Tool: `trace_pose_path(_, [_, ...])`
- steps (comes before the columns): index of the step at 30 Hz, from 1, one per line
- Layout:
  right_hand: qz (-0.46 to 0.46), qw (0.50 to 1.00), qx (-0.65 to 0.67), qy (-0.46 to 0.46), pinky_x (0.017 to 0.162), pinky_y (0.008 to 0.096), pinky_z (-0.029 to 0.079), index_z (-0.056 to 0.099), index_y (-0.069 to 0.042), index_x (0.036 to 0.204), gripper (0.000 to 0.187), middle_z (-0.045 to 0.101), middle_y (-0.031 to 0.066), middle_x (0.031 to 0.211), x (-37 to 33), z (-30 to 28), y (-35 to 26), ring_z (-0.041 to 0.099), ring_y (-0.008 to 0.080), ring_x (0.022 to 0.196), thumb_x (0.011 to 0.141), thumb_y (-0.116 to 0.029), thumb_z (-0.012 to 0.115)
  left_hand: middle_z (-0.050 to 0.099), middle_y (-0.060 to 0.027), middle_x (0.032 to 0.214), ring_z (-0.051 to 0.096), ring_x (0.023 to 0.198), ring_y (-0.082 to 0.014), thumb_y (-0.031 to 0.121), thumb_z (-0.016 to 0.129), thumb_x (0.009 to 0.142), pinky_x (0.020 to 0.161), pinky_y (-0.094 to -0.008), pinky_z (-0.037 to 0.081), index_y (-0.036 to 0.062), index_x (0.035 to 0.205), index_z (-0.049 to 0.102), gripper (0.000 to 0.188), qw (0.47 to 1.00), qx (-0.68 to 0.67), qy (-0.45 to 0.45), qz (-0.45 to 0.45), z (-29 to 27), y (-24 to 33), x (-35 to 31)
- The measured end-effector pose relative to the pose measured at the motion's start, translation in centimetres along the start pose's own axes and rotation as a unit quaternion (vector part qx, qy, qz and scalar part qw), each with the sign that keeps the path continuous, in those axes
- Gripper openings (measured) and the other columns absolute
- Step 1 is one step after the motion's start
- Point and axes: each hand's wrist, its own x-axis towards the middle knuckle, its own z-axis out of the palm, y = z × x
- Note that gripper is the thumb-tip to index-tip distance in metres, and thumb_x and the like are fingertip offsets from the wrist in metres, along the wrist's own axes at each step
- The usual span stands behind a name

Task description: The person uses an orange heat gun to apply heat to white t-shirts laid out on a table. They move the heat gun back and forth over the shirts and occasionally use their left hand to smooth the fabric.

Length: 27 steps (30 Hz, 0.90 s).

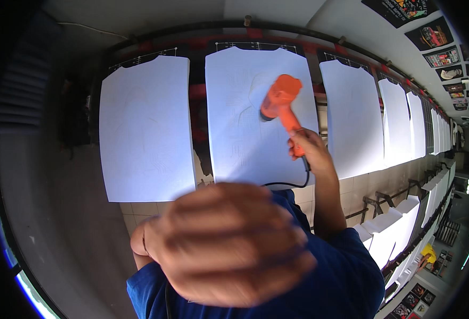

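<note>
My right hand is wrapped round the handle of an orange heat gun. Its dark nozzle points down and left over a white shirt panel lying flat on a board. Faint line markings show on that panel, and the tool seems to be held above it. A black cord runs from the handle's lower end back toward my body. Close to the camera, my left hand looms large and smeared by motion. Its fingers look bent, but whether anything is in them cannot be made out.
Another white panel lies to the left, and more run in a row to the right. Dark rails edge the far side. A second row of boards stands behind at right, with a person in yellow far off.
</note>
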Motion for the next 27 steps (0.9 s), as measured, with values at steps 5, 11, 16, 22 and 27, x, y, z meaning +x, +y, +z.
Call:
trace_pose_path(5, [-0.003,0.993,0.017,0.117,0.053,0.0248,0.048,0.058,-0.001,0.101,0.039,0.058,0.0025,0.077,-1.6,-5.9,0.8,0.058,0.0113,0.062,0.089,-0.038,0.066,0.063,-0.0063,0.082,0.060,0.070,-0.0206,0.015,0.070,0.073,0.061,-0.0340,0.052,0.0065,0.095,0.070,0.024,0.991,-0.063,0.089,0.078,5.7,2.4,1.2])
trace_pose_path(11, [-0.015,0.990,0.028,0.140,0.053,0.0245,0.048,0.057,-0.004,0.096,0.037,0.058,0.0019,0.077,-2.1,-6.2,0.4,0.058,0.0108,0.062,0.088,-0.039,0.067,0.061,-0.0040,0.084,0.059,0.069,-0.0192,0.017,0.069,0.073,0.064,-0.0337,0.053,0.0103,0.093,0.071,0.021,0.983,-0.102,0.150,0.001,6.4,3.7,0.4])
trace_pose_path(16, [-0.029,0.998,0.049,0.012,0.053,0.0261,0.049,0.057,-0.001,0.104,0.037,0.060,0.0036,0.079,-1.2,-2.0,1.6,0.060,0.0117,0.064,0.091,-0.035,0.065,0.067,-0.0087,0.086,0.067,0.078,-0.0223,0.013,0.061,0.090,0.066,-0.0373,0.057,0.0088,0.117,0.055,0.028,0.981,-0.156,0.081,-0.087,1.8,1.4,-2.4])
trace_pose_path(22, [0.023,0.992,0.017,-0.122,0.055,0.0263,0.048,0.058,-0.001,0.099,0.033,0.058,0.0025,0.078,-0.8,3.7,0.4,0.059,0.0119,0.067,0.092,-0.034,0.062,0.063,-0.0139,0.098,0.063,0.092,-0.0215,0.004,0.046,0.095,0.083,-0.0355,0.051,0.0005,0.120,0.048,0.026,0.903,0.161,0.213,-0.337,-3.1,-4.6,-11.7])
trace_pose_path(27, [0.010,0.995,0.012,-0.103,0.055,0.0259,0.048,0.057,-0.002,0.098,0.033,0.058,0.0026,0.078,-0.9,1.0,1.1,0.059,0.0120,0.066,0.092,-0.034,0.062,0.059,-0.0188,0.119,0.058,0.112,-0.0288,0.011,0.054,0.093,0.094,-0.0400,0.047,-0.0006,0.122,0.054,0.031,0.730,0.399,0.164,-0.530,-7.3,-7.4,-27.1])
